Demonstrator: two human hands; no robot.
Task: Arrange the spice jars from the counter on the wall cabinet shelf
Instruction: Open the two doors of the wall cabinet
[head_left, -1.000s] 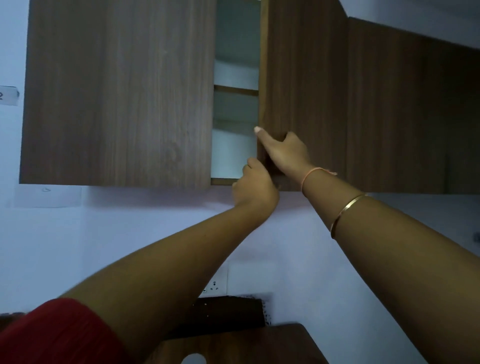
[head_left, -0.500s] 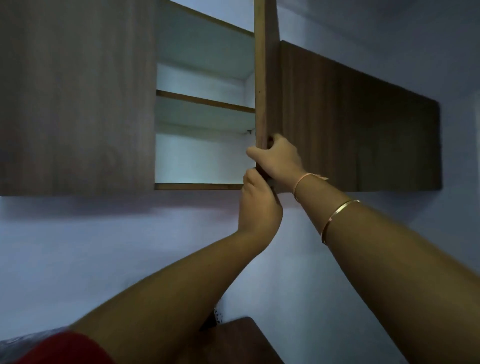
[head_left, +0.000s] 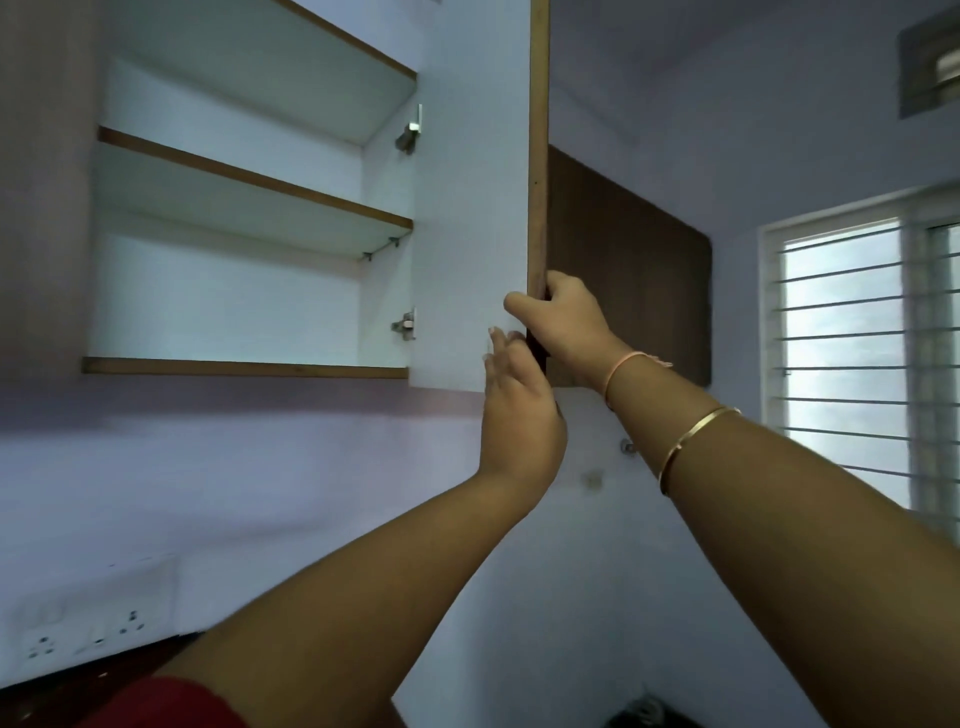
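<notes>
– Where's the shelf?
– Upper left. The wall cabinet stands open, and its wood-edged middle shelf crosses the white inside, above the bottom board.
– And the door?
– The cabinet door is swung out, white inner face showing, on metal hinges at the cabinet's right wall.
– The hands?
– The right hand grips the door's free edge low down, fingers curled behind it, thumb on the white face. The left hand is just below, fingers nearly straight, tips touching the door's lower corner, holding nothing.
– Anything else?
– A barred window far right.
</notes>
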